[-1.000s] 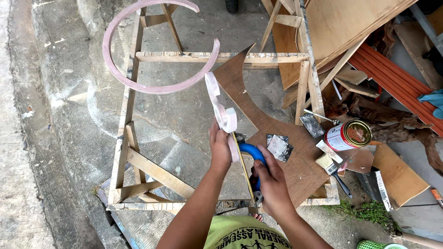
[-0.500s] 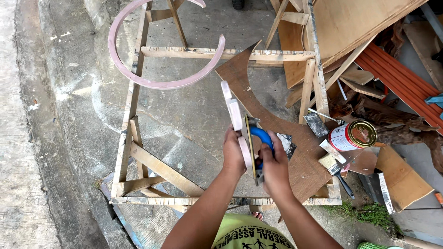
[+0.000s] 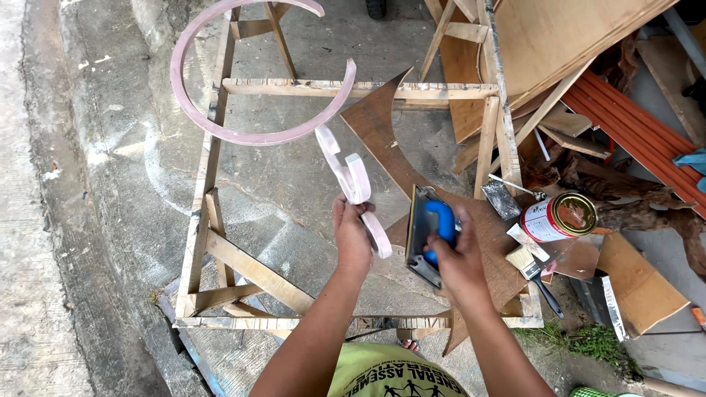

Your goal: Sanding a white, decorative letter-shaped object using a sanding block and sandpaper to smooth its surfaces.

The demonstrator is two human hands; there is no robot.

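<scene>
Left hand [image 3: 353, 237]: we pinch the curved pink piece [image 3: 351, 184] above the wooden frame [image 3: 353, 88].
Right hand [image 3: 457, 256]: we clench the blue-handled sanding block [image 3: 430, 231].
Technique: keep the block flat; follow the curve.

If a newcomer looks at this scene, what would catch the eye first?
The big pale pink curved strip lying on the wooden frame at the upper left. At the centre, the left hand holds a small pink curly piece, while the right hand grips a blue-handled sanding block. A shiny red-and-white tin can lies to the right.
</scene>
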